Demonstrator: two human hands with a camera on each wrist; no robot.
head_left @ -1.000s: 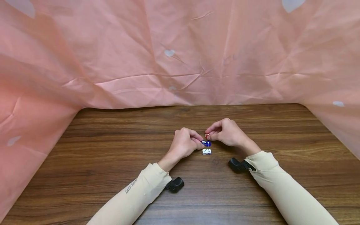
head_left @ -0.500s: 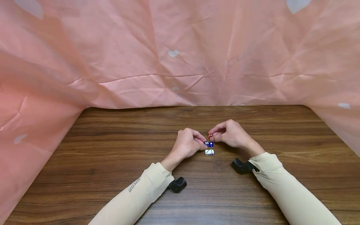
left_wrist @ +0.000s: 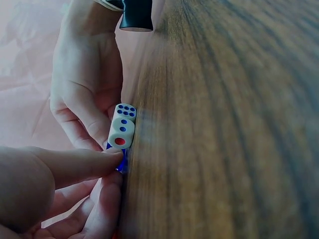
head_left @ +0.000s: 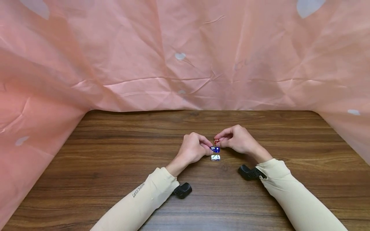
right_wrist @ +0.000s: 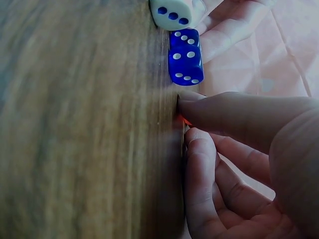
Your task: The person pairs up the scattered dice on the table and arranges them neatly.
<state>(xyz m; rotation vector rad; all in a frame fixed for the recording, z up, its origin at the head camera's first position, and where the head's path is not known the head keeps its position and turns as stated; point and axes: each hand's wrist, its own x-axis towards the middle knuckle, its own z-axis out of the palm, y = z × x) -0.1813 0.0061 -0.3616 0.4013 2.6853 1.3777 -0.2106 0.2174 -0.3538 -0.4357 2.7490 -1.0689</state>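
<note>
In the head view my left hand (head_left: pixel 192 149) pinches the left one of two blue dice (head_left: pixel 217 149), which sit side by side on the table. Between the thumb and fingers of my right hand (head_left: pixel 241 139) is a red die (head_left: pixel 216 141), just behind the blue pair. The right wrist view shows only a sliver of red under the thumb. Nearer to me, two white dice (head_left: pixel 215 157) stand side by side, touched by neither hand. In the left wrist view the white dice (left_wrist: pixel 122 127) partly hide the blue ones.
All the dice stand on a brown wood-grain table (head_left: pixel 115 144). A pink curtain (head_left: pixel 138 57) with pale hearts hangs behind it and along both sides. Black wrist devices (head_left: pixel 182 190) stick out from under the cream sleeves (head_left: pixel 138 202).
The head view has shifted slightly, so everything appears a little further right and lower. Both hands keep their grip on the dice, with no clear movement against the table.
</note>
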